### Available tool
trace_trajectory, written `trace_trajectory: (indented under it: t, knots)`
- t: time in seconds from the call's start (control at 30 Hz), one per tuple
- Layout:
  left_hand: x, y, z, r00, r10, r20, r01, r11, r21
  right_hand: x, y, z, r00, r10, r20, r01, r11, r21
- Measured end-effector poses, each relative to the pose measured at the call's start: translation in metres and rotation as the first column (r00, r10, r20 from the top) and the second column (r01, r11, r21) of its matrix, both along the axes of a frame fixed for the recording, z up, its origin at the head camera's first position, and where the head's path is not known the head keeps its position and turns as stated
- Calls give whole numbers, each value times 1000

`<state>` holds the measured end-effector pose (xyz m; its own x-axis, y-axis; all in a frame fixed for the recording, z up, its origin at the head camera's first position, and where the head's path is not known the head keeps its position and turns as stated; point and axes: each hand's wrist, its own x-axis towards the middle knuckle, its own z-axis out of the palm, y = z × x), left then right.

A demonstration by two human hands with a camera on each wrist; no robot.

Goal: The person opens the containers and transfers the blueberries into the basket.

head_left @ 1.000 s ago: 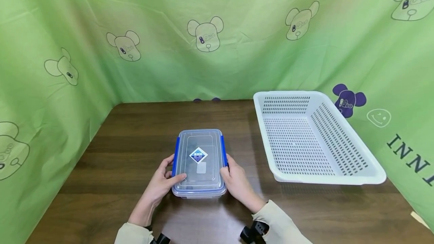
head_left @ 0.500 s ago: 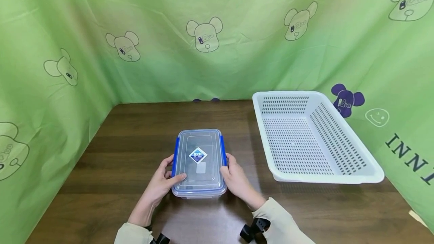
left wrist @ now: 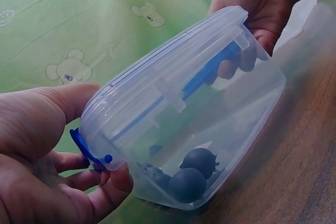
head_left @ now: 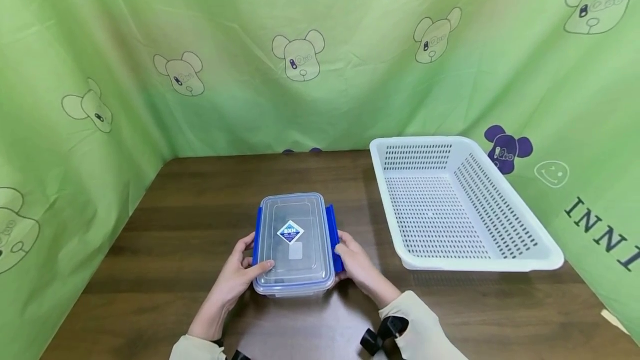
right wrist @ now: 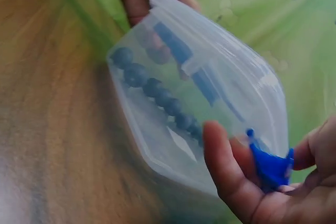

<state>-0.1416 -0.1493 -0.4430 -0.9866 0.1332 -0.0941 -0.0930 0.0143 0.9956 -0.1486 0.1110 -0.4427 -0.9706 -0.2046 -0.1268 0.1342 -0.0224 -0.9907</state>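
A clear plastic food container [head_left: 295, 207] with a lid and a blue-and-white diamond label is in front of me on the wooden table. My left hand [head_left: 235, 271] grips its left side, thumb on the lid, fingers around the blue left latch [left wrist: 86, 148]. On the opposite side, my right hand [head_left: 361, 263] pinches the blue right latch [head_left: 334, 238], which is swung out from the lid edge. Through the walls show several dark round berries [left wrist: 188, 184], one with a small crown. The lid is still seated on the container.
A white perforated plastic basket [head_left: 397, 226] stands at the right of the wooden table [head_left: 200, 204]. A green curtain [head_left: 225, 115] with mouse-like drawings hangs behind and along both sides.
The right latch has swung outward, away from the lid, with my right hand moving slightly right. The left hand keeps its hold. The view has shifted a little.
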Motion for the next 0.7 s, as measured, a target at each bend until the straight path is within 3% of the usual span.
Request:
trace_trajectory:
  t: [0.13, 0.27, 0.43, 0.7]
  knots:
    - [-1, 0, 1, 1000, -6, 6, 6, 1000, -3, -4, 13, -1, 992, 117, 49, -107, 979, -171]
    - [-4, 0, 0, 1000, -15, 8, 15, 1000, -4, -8, 25, -3, 978, 189, 92, -160, 953, -256]
    - [-6, 0, 3, 1000, 0, 8, 0, 1000, 5, -13, 32, -6, 965, 227, 132, -179, 937, -298]
    - [0, -2, 2, 999, 28, 31, -28, 999, -22, -11, 32, -22, 962, 237, 136, -198, 947, -252]
